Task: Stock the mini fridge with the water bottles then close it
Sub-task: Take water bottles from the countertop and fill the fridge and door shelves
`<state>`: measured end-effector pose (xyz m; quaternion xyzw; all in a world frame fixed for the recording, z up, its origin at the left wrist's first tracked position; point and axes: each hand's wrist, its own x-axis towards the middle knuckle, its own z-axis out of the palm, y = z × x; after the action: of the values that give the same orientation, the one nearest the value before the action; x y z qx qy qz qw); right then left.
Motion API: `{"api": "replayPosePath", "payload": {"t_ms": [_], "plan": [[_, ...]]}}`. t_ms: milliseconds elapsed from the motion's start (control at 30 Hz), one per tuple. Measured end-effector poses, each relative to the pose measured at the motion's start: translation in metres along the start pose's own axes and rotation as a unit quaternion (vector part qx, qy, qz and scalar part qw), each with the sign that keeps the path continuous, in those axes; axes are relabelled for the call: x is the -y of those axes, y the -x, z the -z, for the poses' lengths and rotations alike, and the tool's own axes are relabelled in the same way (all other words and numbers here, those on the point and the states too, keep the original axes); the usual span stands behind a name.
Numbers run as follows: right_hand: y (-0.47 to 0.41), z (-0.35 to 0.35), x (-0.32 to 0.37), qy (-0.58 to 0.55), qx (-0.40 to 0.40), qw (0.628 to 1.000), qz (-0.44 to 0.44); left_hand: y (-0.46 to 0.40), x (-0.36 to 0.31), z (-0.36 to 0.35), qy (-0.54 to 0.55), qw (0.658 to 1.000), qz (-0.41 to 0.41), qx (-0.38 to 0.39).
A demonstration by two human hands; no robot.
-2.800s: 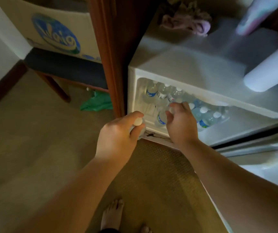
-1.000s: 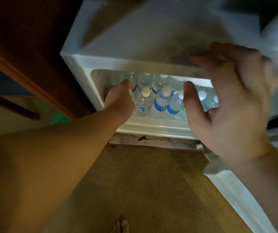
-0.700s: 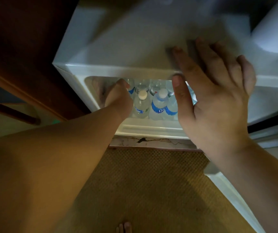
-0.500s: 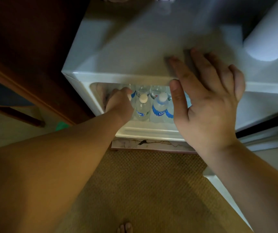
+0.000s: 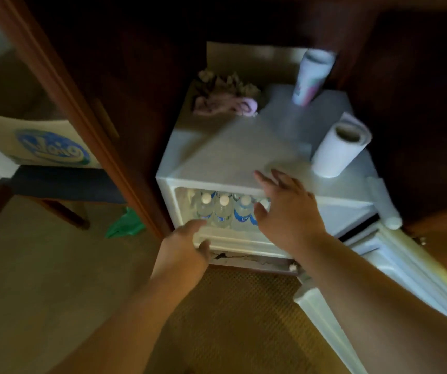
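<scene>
Head view showed me the mini fridge (image 5: 217,157) already packed: a row of water bottles (image 5: 223,211) stood upright inside, caps forward. Its door (image 5: 395,271) hung wide open at the right, so I judged closing was what remained. My left hand (image 5: 182,252), fingers relaxed and holding nothing, hovered by the lower sill; my right hand (image 5: 287,209) was spread at the top edge.

Single head-worn wide-angle view, looking forward and steeply down from above the person's outstretched forearms. The small white mini fridge (image 5: 233,157) fills the centre, close enough that its flat top and lit interior both show. Just beyond the spread fingers (image 5: 268,179) lies the fridge's front edge; below the wrists, woven tan carpet (image 5: 238,319). The frame's edges curve.
</scene>
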<state>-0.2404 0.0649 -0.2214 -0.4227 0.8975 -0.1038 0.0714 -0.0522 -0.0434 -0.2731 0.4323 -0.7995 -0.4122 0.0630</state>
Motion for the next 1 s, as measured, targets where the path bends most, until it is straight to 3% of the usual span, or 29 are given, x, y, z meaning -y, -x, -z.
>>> {"api": "replayPosePath", "payload": {"t_ms": [100, 267, 433, 600, 767, 1000], "plan": [[0.043, 0.065, 0.02, -0.048, -0.066, 0.996, 0.027, 0.052, -0.043, 0.05, 0.041, 0.999, -0.025, -0.014], [0.136, 0.187, 0.059, -0.185, -0.168, 0.967, 0.052, 0.127, -0.157, 0.149, 0.024, 0.982, -0.152, -0.11], [0.177, 0.31, 0.064, -0.191, -0.247, 0.949, 0.038, 0.166, -0.27, 0.234, -0.016, 0.96, -0.231, -0.157], [0.173, 0.421, 0.044, -0.177, -0.285, 0.942, -0.003, 0.171, -0.358, 0.277, 0.014, 0.946, -0.277, -0.165], [0.137, 0.473, 0.016, -0.167, -0.221, 0.956, -0.1, 0.149, -0.435, 0.293, 0.02, 0.936, -0.325, -0.136], [0.071, 0.44, -0.003, -0.158, -0.092, 0.949, -0.257, 0.034, -0.524, 0.287, -0.113, 0.917, -0.371, -0.091]]}}
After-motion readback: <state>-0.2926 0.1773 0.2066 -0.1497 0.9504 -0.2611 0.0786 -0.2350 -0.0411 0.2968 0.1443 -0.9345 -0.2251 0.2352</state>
